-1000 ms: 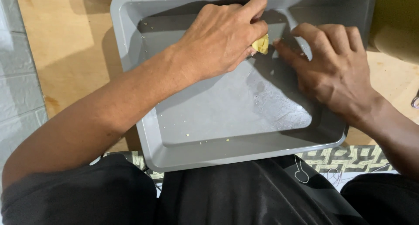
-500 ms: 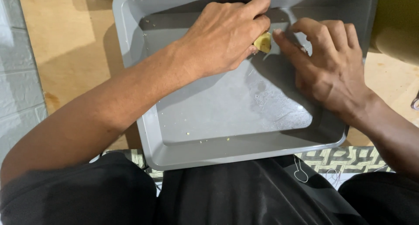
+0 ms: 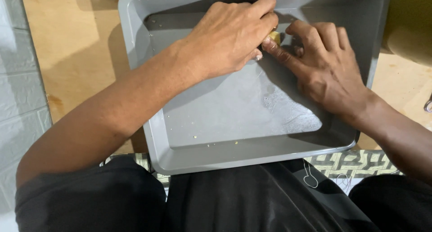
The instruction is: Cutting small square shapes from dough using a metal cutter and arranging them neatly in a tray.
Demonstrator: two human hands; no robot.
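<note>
2 hands meet over the far part of a grey tray (image 3: 189, 151). The left hand (image 3: 229, 38) reaches into the tray, fingers curled and pinching a small yellow lump (image 3: 275, 36) near the tray's far wall. The right hand (image 3: 328, 70) lies just beside it, fingers bent, forefinger tip touching the lump. A few pale crumbs (image 3: 211, 144) sit on the tray's near floor. The tray rests on a wooden board (image 3: 76, 56), its near edge over dark trousers (image 3: 252, 200).
</note>
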